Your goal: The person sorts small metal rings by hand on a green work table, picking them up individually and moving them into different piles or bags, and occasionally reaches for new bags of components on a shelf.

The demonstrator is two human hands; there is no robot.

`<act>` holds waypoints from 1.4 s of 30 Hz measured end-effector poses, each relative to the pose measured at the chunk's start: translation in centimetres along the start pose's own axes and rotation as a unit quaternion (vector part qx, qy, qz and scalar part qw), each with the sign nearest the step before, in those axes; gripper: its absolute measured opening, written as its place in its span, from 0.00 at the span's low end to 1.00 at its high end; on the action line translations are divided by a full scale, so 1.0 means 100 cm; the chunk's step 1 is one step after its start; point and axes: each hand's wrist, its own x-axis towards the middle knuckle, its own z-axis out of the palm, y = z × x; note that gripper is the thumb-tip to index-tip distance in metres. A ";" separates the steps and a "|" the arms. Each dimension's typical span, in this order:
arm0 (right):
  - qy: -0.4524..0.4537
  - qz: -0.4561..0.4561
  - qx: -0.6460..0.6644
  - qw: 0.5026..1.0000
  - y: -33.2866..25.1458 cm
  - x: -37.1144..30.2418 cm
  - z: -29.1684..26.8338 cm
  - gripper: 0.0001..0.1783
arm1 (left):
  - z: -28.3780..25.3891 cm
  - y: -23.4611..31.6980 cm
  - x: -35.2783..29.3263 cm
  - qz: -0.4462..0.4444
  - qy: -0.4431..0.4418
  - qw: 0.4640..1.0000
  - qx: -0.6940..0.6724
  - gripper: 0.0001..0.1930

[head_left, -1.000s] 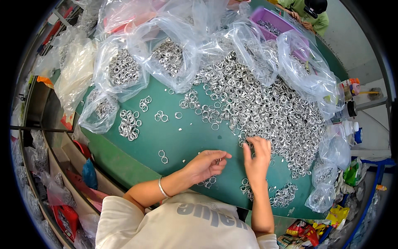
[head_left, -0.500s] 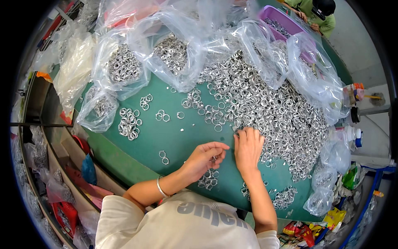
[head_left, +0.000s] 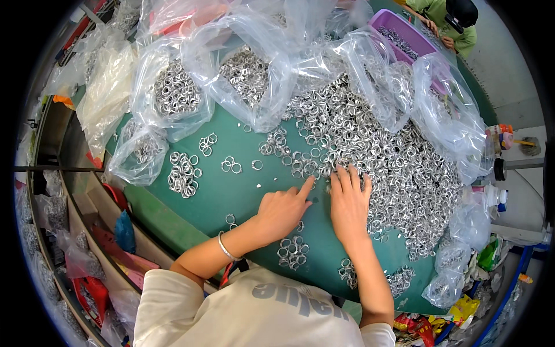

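Note:
A large heap of silvery metal rings spreads over the green table. My right hand lies at the heap's left edge, palm down, with its fingers stretched apart on the rings. My left hand is beside it, index finger reaching to a loose ring at the edge of the heap. Its other fingers are curled underneath, and whatever they hold is hidden. Close below the left hand lies a small group of rings. Farther left are another ring cluster and a few linked-looking rings.
Clear plastic bags of rings line the far side. A purple bin of rings stands at the back right, near another person in green. Bottles sit along the right edge, and drawers with bags are at left.
My left hand has turned palm down and stretched its index finger toward the heap. My right hand's fingers have spread on the rings. The whole view has shifted slightly.

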 end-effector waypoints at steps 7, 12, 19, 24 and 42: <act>-0.034 0.032 0.137 0.989 0.021 -0.022 -0.036 0.11 | -0.008 -0.018 -0.004 0.012 0.037 0.999 -0.004 0.24; 0.005 -0.036 0.153 0.988 0.002 0.015 -0.010 0.22 | -0.007 -0.018 0.013 0.002 0.043 0.999 0.011 0.20; -0.047 0.002 0.122 0.991 0.023 -0.017 -0.033 0.07 | -0.008 -0.037 0.003 -0.028 0.045 0.999 0.003 0.16; 0.003 0.006 0.165 0.986 0.010 0.003 -0.033 0.16 | -0.012 -0.032 0.014 0.031 0.099 0.994 -0.027 0.14; 0.043 0.029 0.201 0.978 0.014 0.023 -0.022 0.19 | -0.002 -0.028 0.023 0.086 0.066 0.994 0.009 0.11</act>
